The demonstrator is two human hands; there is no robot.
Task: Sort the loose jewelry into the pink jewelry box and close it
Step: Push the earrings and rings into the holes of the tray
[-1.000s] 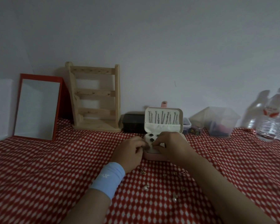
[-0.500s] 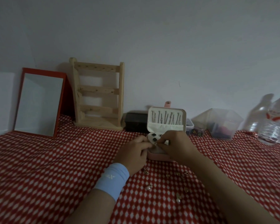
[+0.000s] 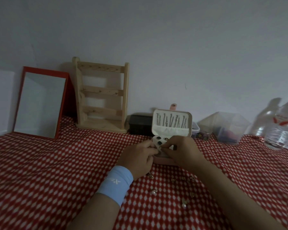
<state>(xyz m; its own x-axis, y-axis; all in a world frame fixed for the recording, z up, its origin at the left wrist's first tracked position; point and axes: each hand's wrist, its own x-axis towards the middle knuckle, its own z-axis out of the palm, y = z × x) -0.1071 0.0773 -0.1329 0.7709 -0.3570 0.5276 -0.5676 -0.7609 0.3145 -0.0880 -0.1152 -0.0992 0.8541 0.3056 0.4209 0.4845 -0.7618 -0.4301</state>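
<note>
The pink jewelry box [image 3: 163, 161] sits open on the worktop, its smooth rounded base right under both sets of fingers. Its cream lid [image 3: 172, 123] stands upright just behind the fingers, a row of thin silvery chains hanging across the padded lining. The left hand [image 3: 138, 157] and right hand [image 3: 183, 151] meet over the pale insert, fingertips [image 3: 162, 146] pinched together on something too small to make out. Dark studs [image 3: 159, 138] sit in the insert just beyond the fingers. Loose jewelry [image 3: 184, 203], small glinting gold and pearl pieces, lies scattered on the cloth nearer the person than the fingers. A light blue wristband [image 3: 115, 185] wraps the left wrist. The worktop wears a red cloth with white diamonds [image 3: 48, 171], slightly rumpled. Far left of the fingers lean a red-framed mirror [image 3: 40, 103] and a bare wooden ladder rack [image 3: 101, 95]; far right stand clear plastic tubs [image 3: 226, 127] and water bottles [image 3: 283, 128], all against a plain grey wall.
</note>
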